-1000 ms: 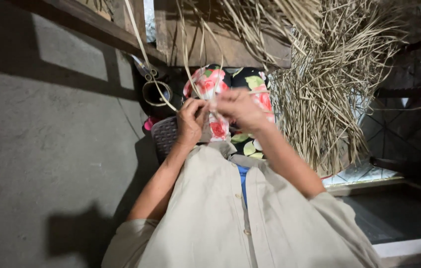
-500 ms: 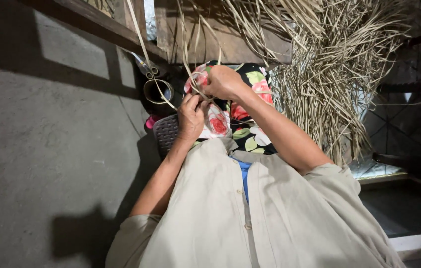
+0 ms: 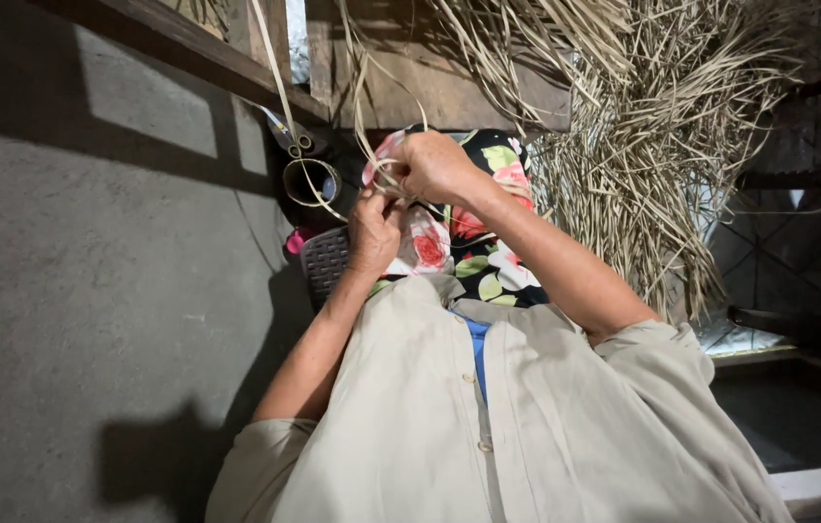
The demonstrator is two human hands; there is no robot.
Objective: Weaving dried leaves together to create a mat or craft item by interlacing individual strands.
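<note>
Right hand [image 3: 435, 167] had moved up, gripping thin pale straw strips [image 3: 372, 145]; left hand [image 3: 374, 230] pinched them lower over floral cloth [image 3: 469, 242]; weaving continued.

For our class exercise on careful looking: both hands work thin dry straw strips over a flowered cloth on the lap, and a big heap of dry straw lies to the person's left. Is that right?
One detail is wrong. In the head view the straw heap lies to the person's right, not left. The rest stands: left hand and right hand work thin strips over the flowered cloth.
</note>
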